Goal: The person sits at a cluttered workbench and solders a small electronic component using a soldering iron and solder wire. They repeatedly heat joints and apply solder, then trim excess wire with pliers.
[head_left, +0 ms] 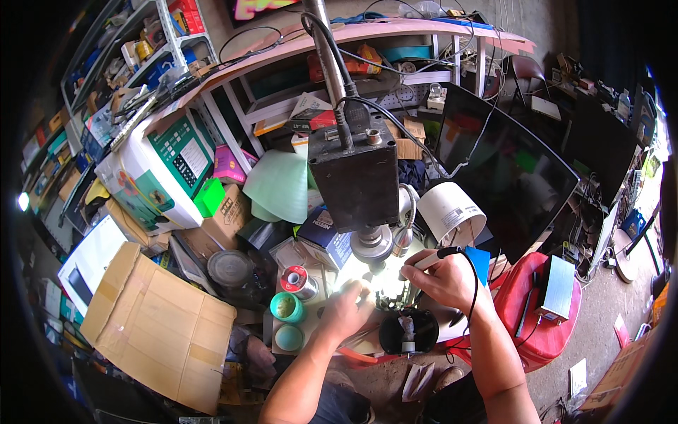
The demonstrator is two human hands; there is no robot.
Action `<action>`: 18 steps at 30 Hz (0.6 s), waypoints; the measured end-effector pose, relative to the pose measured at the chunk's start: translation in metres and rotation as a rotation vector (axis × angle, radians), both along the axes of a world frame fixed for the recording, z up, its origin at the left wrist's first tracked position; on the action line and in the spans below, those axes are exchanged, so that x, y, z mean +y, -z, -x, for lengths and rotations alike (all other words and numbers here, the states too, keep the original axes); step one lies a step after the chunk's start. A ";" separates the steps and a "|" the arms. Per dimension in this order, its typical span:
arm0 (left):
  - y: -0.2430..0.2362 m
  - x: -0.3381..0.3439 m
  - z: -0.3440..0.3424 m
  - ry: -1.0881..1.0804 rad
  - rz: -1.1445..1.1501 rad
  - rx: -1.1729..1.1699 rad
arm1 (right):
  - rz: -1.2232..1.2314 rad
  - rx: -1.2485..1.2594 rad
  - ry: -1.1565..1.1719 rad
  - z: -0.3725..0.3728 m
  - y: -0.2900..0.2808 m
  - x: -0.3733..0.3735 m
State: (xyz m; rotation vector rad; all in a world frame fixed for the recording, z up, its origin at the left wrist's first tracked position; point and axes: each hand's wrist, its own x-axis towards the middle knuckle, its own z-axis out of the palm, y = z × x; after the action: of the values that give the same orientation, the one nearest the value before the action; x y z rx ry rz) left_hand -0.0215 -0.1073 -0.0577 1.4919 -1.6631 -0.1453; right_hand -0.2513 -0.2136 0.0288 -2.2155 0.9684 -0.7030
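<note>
- Your right hand (pixel 452 281) pinches a pale pen-shaped tool (pixel 426 261) between thumb and fingers, near the centre of the frame, its forward end pointing left and down toward the glare.
- The small lit workpiece (pixel 395 295) lies between your two hands, just left of your right fingers and right of your left hand (pixel 345 309).
- Your left fingers are bent close beside the workpiece; the glare hides their tips, so you cannot tell whether they pinch or merely touch it.
- Above the workpiece hangs a black box-shaped housing (pixel 353 177) on a metal pole, a round lens-like part (pixel 371 244) beneath it.
- Your pale worktop (pixel 311 329) is crowded: a red-ended spool (pixel 299 283), a green jar (pixel 285 306) and a green lid (pixel 289 338) stand left of your left hand, and a black round container (pixel 390 338) sits at the near edge.
- Around you, a large dark screen (pixel 505 166) leans at right of centre, a red stool (pixel 519 290) carries a silver box (pixel 558 283) at lower right, flattened cardboard (pixel 159 325) lies at lower left, and loaded shelves (pixel 169 42) fill the upper left.
- The tool is slim, with a dark rear end and black cable; the workpiece looks greenish, uneven and partly washed out white.
</note>
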 end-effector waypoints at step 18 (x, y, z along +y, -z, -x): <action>-0.002 0.000 0.001 0.000 -0.029 -0.013 | -0.011 0.013 -0.020 0.001 -0.004 0.002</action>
State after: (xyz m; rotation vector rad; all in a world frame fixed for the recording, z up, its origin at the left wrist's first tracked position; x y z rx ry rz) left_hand -0.0220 -0.1073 -0.0553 1.5173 -1.6778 -0.1615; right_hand -0.2518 -0.2114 0.0331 -2.2201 0.9532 -0.6730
